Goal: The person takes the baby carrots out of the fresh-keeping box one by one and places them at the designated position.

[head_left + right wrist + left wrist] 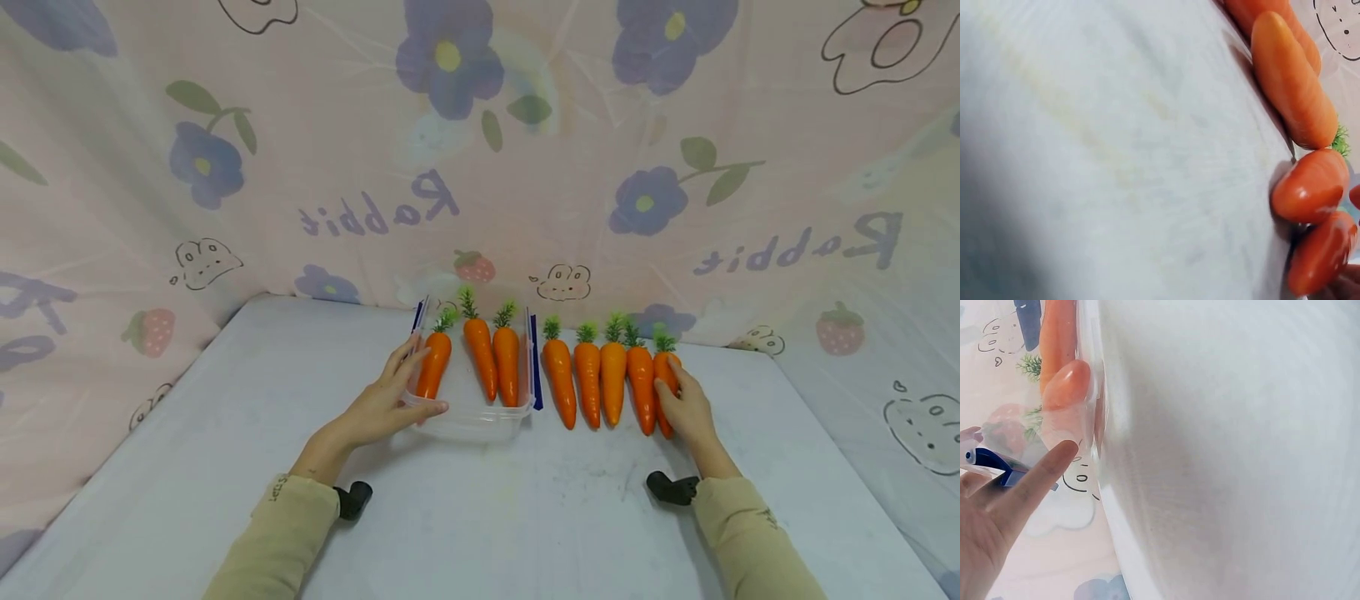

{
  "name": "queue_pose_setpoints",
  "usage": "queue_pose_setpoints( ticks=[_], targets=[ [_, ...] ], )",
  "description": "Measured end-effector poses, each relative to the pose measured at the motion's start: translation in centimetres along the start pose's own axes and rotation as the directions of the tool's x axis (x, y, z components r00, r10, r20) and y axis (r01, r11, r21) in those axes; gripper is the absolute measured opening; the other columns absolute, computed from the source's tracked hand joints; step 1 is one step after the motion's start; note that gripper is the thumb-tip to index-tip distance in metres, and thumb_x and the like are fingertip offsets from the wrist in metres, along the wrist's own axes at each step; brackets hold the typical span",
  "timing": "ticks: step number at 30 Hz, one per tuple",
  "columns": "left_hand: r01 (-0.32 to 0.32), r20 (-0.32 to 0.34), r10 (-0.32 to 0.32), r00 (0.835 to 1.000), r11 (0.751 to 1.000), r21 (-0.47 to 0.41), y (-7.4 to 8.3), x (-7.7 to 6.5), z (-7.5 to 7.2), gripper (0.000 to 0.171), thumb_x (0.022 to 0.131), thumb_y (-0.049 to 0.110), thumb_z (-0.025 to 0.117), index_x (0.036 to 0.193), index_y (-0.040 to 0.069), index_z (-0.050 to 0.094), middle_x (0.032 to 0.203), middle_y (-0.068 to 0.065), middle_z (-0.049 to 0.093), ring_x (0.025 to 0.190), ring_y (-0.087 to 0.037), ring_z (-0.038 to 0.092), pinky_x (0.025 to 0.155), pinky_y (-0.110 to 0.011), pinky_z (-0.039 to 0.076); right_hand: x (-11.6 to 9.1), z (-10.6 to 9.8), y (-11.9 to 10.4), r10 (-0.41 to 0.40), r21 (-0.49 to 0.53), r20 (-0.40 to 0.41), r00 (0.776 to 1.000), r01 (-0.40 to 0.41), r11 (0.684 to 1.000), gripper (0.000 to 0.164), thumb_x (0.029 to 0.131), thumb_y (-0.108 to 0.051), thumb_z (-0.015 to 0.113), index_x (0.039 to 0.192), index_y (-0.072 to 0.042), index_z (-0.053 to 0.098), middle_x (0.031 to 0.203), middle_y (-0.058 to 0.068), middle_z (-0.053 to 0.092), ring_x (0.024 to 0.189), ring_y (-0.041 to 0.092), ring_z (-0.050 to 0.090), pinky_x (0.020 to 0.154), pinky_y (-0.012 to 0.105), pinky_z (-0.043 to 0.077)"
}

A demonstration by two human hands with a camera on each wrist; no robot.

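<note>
A clear plastic box [472,428] with blue side clips holds three orange carrots with green tops, among them a left one [435,367]. My left hand [381,407] rests on the box's left side, fingers spread along the wall and thumb stretched across the front rim. In the left wrist view the thumb [1054,464] is straight beside the see-through wall. Right of the box, several carrots lie in a row, tips toward me. My right hand [688,408] grips the rightmost carrot [664,367] between thumb and fingers; part of it is hidden by the hand.
A white tabletop [495,525] spreads in front of the box and the row. Behind stands a pink printed cloth [480,217] with flowers and rabbits. The row's leftmost carrot [559,379] lies close to the box's right blue clip [536,362].
</note>
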State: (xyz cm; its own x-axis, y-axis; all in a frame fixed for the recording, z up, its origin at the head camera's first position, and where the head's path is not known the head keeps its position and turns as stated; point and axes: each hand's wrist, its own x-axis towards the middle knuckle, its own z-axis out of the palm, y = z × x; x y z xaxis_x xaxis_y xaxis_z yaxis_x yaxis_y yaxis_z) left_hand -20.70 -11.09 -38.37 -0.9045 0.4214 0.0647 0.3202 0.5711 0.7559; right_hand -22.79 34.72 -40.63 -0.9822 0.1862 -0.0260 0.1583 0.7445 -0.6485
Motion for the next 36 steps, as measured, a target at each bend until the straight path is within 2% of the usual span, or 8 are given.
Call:
queue_pose_setpoints(
  ticks=[7, 12, 19, 27, 36],
  targets=[
    [-0.012, 0.000, 0.012, 1.000, 1.000, -0.007, -0.1, 0.0, 0.1, 0.092, 0.086, 0.050, 0.066, 0.154, 0.013, 0.017, 0.162, 0.000, -0.006, 0.106, -0.024, 0.061, 0.089, -0.039, 0.053, 0.3, 0.0, -0.5, 0.051, -0.019, 0.018, 0.999, -0.051, 0.999, 0.068, 0.102, -0.038, 0.033, 0.152, 0.000, 0.006, 0.152, 0.038, 0.002, 0.140, 0.054, 0.006, 0.112, 0.065, 0.012],
    [-0.014, 0.001, 0.014, 1.000, 1.000, -0.002, 0.0, 0.0, 0.1, 0.092, 0.086, 0.050, 0.066, 0.154, 0.013, 0.017, 0.162, 0.000, -0.006, 0.104, -0.024, 0.062, 0.089, -0.039, 0.054, 0.2, 0.0, -1.3, 0.028, 0.003, -0.012, 1.000, -0.028, 1.000, 0.069, 0.101, -0.036, 0.039, 0.154, -0.005, 0.007, 0.153, 0.036, -0.008, 0.140, 0.054, -0.001, 0.112, 0.067, 0.009],
    [-0.015, -0.002, 0.015, 1.000, 1.000, 0.004, 0.1, -0.1, 0.0, 0.092, 0.086, 0.050, 0.066, 0.154, 0.012, 0.017, 0.162, -0.001, -0.006, 0.108, -0.026, 0.061, 0.089, -0.039, 0.053, 0.0, 0.2, -3.4, -0.078, 0.000, -0.073, 0.994, 0.079, 0.997, 0.067, 0.100, -0.030, 0.046, 0.153, -0.004, 0.014, 0.153, 0.037, 0.000, 0.141, 0.053, 0.005, 0.111, 0.067, 0.013],
    [-0.025, -0.004, 0.025, 1.000, 1.000, 0.001, 0.0, 0.0, 0.1, 0.092, 0.086, 0.050, 0.066, 0.154, 0.011, 0.016, 0.162, 0.000, -0.006, 0.109, -0.027, 0.061, 0.089, -0.039, 0.054, -0.2, 0.9, -5.8, -0.139, 0.058, -0.130, 0.982, 0.148, 0.987, 0.066, 0.099, -0.030, 0.049, 0.153, -0.009, 0.020, 0.156, 0.032, 0.006, 0.143, 0.050, 0.008, 0.110, 0.069, 0.014],
    [-0.019, -0.001, 0.019, 1.000, 1.000, 0.002, 0.1, 0.0, 0.0, 0.093, 0.086, 0.050, 0.066, 0.154, 0.011, 0.016, 0.162, -0.001, -0.007, 0.108, -0.026, 0.061, 0.089, -0.038, 0.054, -0.5, 1.3, -8.5, -0.187, 0.107, -0.124, 0.974, 0.200, 0.974, 0.064, 0.099, -0.028, 0.050, 0.153, -0.009, 0.022, 0.158, 0.027, 0.006, 0.144, 0.047, 0.008, 0.111, 0.067, 0.013]
  ],
)
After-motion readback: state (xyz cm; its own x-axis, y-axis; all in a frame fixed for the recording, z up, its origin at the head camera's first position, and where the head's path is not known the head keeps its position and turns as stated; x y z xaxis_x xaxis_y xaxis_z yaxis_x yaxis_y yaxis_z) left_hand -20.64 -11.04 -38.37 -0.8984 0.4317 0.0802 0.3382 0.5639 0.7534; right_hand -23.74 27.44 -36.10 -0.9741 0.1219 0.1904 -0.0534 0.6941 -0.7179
